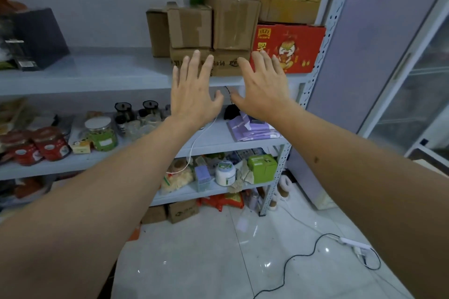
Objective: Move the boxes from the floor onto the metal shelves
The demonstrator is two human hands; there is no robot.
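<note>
Several cardboard boxes stand stacked on the upper metal shelf (pixel 97 73): a flat brown box with printed characters (pixel 226 63) at the bottom, two taped brown boxes (pixel 189 26) (pixel 233 22) on top of it, and a red printed box (pixel 294 46) to the right. My left hand (pixel 194 90) and my right hand (pixel 262 87) are raised in front of the flat box with fingers spread and straight, holding nothing. Whether the fingertips touch the box I cannot tell. Two small brown boxes (pixel 182 211) sit on the floor under the lowest shelf.
Jars, red pouches and purple packets fill the middle shelf (pixel 213 138); a green box (pixel 262 167) and a white tub sit lower. A black cable and a white power strip (pixel 352 243) lie on the tiled floor. A glass-door cabinet (pixel 413 80) stands at right.
</note>
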